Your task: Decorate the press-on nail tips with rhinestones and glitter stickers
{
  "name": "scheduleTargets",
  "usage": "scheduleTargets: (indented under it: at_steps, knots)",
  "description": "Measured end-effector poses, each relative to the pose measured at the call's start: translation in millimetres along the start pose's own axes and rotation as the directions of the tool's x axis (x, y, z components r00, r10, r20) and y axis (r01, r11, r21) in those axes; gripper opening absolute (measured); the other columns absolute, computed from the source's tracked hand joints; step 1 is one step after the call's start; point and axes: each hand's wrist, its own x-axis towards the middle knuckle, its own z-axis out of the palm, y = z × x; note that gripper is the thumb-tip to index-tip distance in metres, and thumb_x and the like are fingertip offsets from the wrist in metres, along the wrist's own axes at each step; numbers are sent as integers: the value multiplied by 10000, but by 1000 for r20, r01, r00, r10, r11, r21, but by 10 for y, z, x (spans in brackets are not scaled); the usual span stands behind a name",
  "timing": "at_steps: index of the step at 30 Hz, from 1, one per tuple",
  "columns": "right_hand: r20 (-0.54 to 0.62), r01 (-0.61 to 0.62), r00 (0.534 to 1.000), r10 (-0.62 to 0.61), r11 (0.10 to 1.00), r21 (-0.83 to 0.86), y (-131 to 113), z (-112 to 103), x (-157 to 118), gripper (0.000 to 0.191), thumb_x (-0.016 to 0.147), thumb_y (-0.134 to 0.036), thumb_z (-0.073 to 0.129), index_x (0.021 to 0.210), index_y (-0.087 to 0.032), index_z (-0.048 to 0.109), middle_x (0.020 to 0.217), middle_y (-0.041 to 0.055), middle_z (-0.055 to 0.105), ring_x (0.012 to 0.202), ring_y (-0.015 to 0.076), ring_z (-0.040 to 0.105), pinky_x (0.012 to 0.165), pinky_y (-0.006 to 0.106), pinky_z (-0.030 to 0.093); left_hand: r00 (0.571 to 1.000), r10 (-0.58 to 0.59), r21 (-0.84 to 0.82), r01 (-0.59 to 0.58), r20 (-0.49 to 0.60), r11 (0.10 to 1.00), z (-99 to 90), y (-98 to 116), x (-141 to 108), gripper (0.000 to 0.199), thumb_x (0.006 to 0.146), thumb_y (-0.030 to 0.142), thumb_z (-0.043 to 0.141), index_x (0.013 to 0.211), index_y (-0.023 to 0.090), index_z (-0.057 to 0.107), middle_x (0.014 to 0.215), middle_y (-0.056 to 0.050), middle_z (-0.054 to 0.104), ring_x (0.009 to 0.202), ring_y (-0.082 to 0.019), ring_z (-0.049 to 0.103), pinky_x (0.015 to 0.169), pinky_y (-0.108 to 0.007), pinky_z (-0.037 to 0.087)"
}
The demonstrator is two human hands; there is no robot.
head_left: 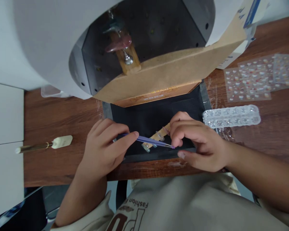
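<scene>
My left hand [108,144] is closed around a pair of purple tweezers [146,140], pinched between thumb and fingers. At the tweezers' metal tips is a tiny purple piece [172,147], too small to name. Just right of the tips is my right hand [199,141], its thumb and forefinger apart with nothing visible between them. Beneath the tweezers lies a wooden strip [165,131] carrying several glossy false nails, such as a clear bluish one [146,147]; my right fingers hide its far end. The strip rests on a black mat [144,117].
A white dome-shaped device [48,41] stands at the back, with a pink false nail [119,44] on a wooden block inside. A brown box [173,67] sits before it. To the right are a clear compartment case [232,116] and sticker sheets [248,80]; a cream-tagged brush-like item [44,145] lies left.
</scene>
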Motion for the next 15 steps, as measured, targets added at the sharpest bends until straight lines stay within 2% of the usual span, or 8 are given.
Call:
scheduleTargets:
  at_steps: [11, 15]
  knots:
    - [4, -24, 1000, 24, 999, 40, -9, -11, 8, 128, 777, -131, 582, 879, -202, 552, 767, 2, 607, 835, 162, 533, 794, 376, 444, 1000, -17, 8, 17, 2, 1000, -1, 10, -4, 211, 870, 67, 561, 998, 229, 604, 888, -35, 645, 711, -146, 499, 629, -303, 431]
    - [10, -26, 1000, 26, 998, 50, -14, -13, 12, 129, 777, -130, 582, 881, -201, 553, 763, 1, 608, 829, 158, 525, 793, 369, 446, 1000, 9, 4, -8, -9, 1000, 10, -2, -5, 197, 865, 67, 565, 987, 215, 610, 888, -40, 639, 719, -147, 494, 630, -304, 426]
